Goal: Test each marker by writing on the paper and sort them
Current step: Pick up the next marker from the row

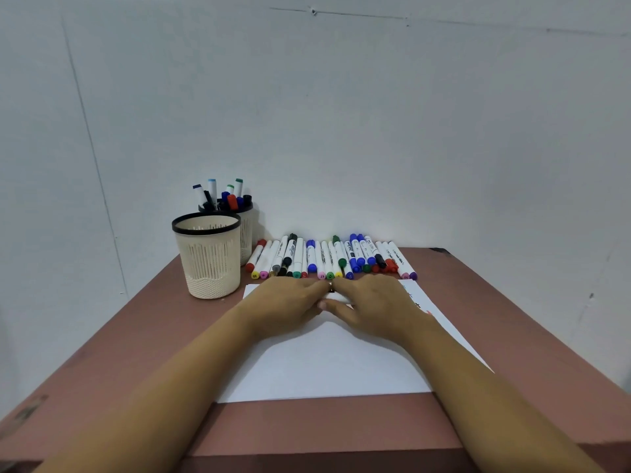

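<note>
A white sheet of paper point(324, 363) lies on the brown table point(136, 336), with some coloured marks at its far right edge. Beyond it a row of several capped markers point(327, 259) lies side by side against the wall. My left hand point(286, 302) and my right hand point(372, 305) meet over the far end of the paper. Their fingers curl round one marker point(330, 289) held between them. Only a small dark bit and a little white barrel of it show.
A cream mesh cup point(208, 257) with a black rim stands at the back left and looks empty. Behind it a second cup point(246, 230) holds several markers upright. A white wall rises just behind the row.
</note>
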Demonstrator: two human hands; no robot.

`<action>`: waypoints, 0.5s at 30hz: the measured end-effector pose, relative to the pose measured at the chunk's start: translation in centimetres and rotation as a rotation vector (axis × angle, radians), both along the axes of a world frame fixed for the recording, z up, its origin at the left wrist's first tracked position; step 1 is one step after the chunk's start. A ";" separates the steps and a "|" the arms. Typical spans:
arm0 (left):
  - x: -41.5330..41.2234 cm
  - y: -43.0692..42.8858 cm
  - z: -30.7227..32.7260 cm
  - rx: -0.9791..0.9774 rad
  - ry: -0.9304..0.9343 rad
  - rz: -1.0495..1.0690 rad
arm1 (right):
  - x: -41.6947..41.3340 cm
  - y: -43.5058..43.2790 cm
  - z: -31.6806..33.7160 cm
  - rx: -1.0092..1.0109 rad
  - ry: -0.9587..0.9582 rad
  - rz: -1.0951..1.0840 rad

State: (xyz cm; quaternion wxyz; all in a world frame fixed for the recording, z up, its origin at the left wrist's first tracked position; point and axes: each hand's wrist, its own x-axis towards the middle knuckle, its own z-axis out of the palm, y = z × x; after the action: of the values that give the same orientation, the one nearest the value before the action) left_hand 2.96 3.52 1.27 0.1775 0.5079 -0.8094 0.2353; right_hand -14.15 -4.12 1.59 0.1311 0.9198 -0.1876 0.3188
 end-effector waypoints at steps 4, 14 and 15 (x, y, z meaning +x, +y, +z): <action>0.1 0.8 0.6 0.185 0.390 0.076 | -0.1 0.4 0.4 0.222 0.086 -0.132; -1.0 0.2 0.8 0.021 0.656 0.339 | 1.2 1.8 1.3 0.494 0.106 0.070; -0.9 0.1 0.8 0.023 0.716 0.331 | 1.4 2.0 1.4 0.516 0.101 0.086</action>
State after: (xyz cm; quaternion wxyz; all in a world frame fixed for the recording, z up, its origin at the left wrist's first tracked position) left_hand 2.04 3.59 2.11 0.4028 0.6834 -0.6060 0.0596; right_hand -12.76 -2.11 2.98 -0.1125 0.9445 -0.2168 0.2196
